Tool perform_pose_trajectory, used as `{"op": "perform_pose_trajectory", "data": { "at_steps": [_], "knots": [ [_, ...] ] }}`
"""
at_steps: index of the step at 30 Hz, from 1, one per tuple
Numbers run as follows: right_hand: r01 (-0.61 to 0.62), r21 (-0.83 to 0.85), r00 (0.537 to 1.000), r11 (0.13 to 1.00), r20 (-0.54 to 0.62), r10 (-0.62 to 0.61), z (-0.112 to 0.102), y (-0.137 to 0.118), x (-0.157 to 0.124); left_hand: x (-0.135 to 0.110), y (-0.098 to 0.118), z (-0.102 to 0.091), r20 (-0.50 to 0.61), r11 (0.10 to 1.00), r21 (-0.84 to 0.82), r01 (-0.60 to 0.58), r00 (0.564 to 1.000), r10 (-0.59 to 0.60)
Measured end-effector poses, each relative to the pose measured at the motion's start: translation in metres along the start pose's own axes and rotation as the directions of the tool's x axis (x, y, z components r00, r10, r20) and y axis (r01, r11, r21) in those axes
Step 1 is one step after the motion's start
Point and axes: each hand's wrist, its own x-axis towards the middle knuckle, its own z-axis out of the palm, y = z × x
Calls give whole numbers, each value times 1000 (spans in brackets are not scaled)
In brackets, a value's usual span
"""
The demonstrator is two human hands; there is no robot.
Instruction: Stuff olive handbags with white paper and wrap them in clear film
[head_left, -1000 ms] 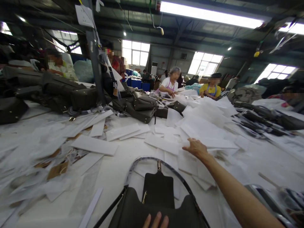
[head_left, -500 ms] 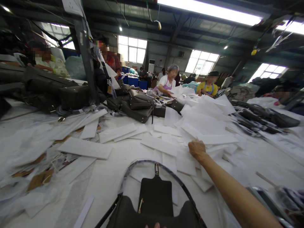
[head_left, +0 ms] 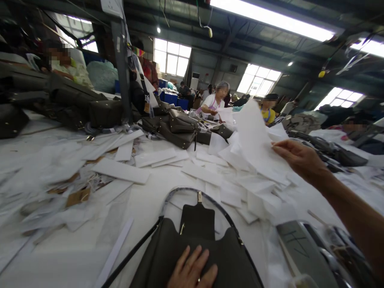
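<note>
A dark olive handbag (head_left: 228,256) lies at the front of the table, its flap (head_left: 198,222) stretched away from me and its wrapped handle arched beyond it. My left hand (head_left: 193,270) rests on the bag with fingers spread; a ring shows on it. Off to the right, my right hand (head_left: 295,156) pinches the edge of a thin white sheet (head_left: 255,136), which is lifted and bends above a heap of white paper. White foam-like strips (head_left: 202,174) are scattered just past the bag.
Piled dark handbags (head_left: 180,128) lie farther back near a metal post (head_left: 121,72). Brown tags (head_left: 78,197) and clear plastic are strewn at left. A grey marked box (head_left: 303,248) sits at front right. Co-workers, one in a white shirt (head_left: 210,102), work across the table.
My right hand has risen from the paper heap and moved right, lifting a white sheet. More of my left hand now shows on the handbag. The view has shifted slightly.
</note>
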Motion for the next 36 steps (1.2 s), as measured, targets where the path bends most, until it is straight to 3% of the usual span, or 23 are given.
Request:
{"op": "perform_pose_trajectory", "data": {
  "at_steps": [2, 3, 4, 5, 6, 7, 8, 9, 11, 15, 20, 24, 27, 30, 33, 36],
  "knots": [
    [142, 67, 988, 988, 55, -146, -5, -26, -40, 8, 3, -24, 146, 937, -296, 185, 978, -147],
    [219, 57, 967, 974, 123, -225, -4, -39, -64, 13, 5, -35, 229, 821, -458, 340, 938, -261],
    [311, 53, 926, 949, 207, -315, 0, -52, -89, 17, 7, -44, 303, 632, -595, 497, 867, -396],
    [407, 74, 863, 910, 297, -410, 5, -64, -116, 20, 9, -51, 367, 383, -706, 596, 770, -521],
    [488, 115, 779, 865, 389, -491, 12, -75, -142, 23, 9, -56, 405, 123, -792, 598, 666, -626],
    [535, 164, 694, 829, 474, -542, 20, -84, -168, 25, 9, -59, 424, -95, -851, 516, 568, -706],
    [554, 211, 616, 805, 546, -568, 30, -91, -192, 27, 8, -62, 435, -256, -884, 391, 489, -756],
    [556, 248, 558, 793, 597, -577, 39, -97, -214, 29, 7, -64, 439, -358, -897, 259, 430, -789],
    [548, 291, 500, 784, 637, -587, 58, -104, -249, 33, 4, -70, 450, -457, -886, 75, 367, -814],
    [592, 298, 480, 749, 616, -624, 79, -108, -276, 41, 1, -88, 435, -469, -883, -32, 320, -841],
    [554, 363, 488, 749, 587, -645, 75, -113, -271, 46, -4, -113, 407, -424, -905, 0, 285, -868],
    [363, 435, 494, 824, 661, -566, 66, -112, -257, 43, -7, -116, 391, -346, -916, 201, 258, -884],
    [153, 412, 503, 898, 750, -430, 65, -111, -239, 39, -6, -109, 373, -280, -881, 382, 197, -907],
    [52, 269, 506, 962, 823, -258, 72, -116, -222, 38, -6, -104, 354, -269, -865, 424, 133, -926],
    [172, 36, 596, 984, 792, -133, 87, -127, -218, 39, -10, -103, 346, -270, -868, 416, 118, -931],
    [329, -109, 706, 938, 688, -168, 106, -133, -226, 36, -13, -100, 314, -216, -859, 464, 145, -938]
  ]
}}
